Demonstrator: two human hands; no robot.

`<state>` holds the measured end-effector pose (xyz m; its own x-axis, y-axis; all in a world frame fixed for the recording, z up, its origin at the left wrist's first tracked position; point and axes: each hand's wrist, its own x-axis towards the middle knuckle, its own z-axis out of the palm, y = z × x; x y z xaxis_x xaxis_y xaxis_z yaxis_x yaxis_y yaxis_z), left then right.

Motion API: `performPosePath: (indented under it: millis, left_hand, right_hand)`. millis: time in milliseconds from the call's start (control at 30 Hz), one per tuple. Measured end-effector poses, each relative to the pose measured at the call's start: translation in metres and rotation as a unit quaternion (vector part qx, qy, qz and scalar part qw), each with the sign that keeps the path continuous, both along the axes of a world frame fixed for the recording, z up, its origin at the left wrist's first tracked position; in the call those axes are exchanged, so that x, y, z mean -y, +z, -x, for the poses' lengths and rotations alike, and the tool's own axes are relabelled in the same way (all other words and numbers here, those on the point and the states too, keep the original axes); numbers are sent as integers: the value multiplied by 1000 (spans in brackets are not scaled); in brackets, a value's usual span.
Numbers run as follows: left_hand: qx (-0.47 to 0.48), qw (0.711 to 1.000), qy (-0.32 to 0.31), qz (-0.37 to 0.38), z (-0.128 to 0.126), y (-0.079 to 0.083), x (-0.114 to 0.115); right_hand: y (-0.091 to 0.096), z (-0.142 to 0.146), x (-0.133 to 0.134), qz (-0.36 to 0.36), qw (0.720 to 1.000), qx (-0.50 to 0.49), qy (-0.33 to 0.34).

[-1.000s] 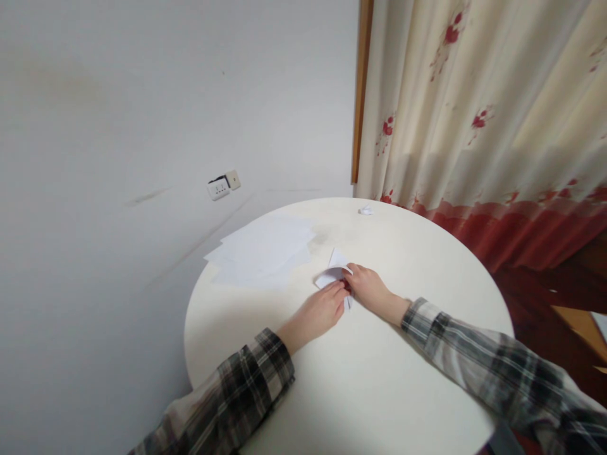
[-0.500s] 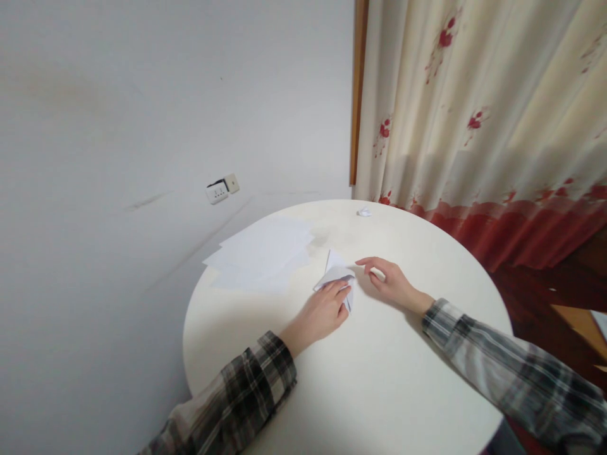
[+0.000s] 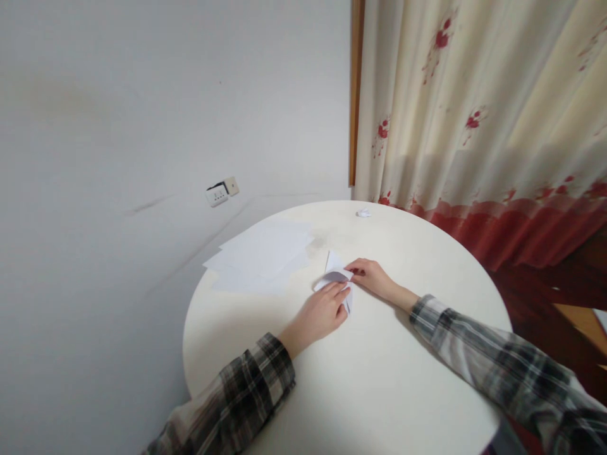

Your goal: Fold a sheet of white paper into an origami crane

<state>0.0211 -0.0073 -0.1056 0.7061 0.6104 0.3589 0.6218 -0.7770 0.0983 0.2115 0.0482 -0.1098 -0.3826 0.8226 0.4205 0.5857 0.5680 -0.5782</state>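
Observation:
A small piece of folded white paper (image 3: 337,276) lies near the middle of the round white table, with pointed ends and a raised flap. My left hand (image 3: 321,311) rests on its near part, fingers over the paper and the thumb at its lower edge, holding it against the table. From the right, my right hand (image 3: 372,276) pinches the tip of the flap between thumb and fingers. The paper beneath my left fingers is hidden.
Several loose white sheets (image 3: 265,253) overlap at the table's left side. A small crumpled paper (image 3: 363,213) sits by the far edge of the table (image 3: 379,379). Behind are a wall with a socket (image 3: 217,196) and a flowered curtain (image 3: 455,145).
My right hand has moved left from just beside the folded paper and closed on the flap's tip. The flap stands higher. My left hand has hardly moved.

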Motion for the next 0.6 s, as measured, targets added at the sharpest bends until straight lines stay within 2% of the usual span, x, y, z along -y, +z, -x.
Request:
performPosePath:
  millis: [333,500,600]
  left_hand:
    - [-14,1000,5,11,-2,-1,5]
    - [-26,1000,15,3,-3,0,5]
    - [-27,999,26,-1,-3,1,5]
  right_hand:
    - [0,1,-9,72,997,-13,-15]
    - [-2,1,-8,63,997,-27,-28]
    - [-4,-1,-4,26,998,-39,-29]
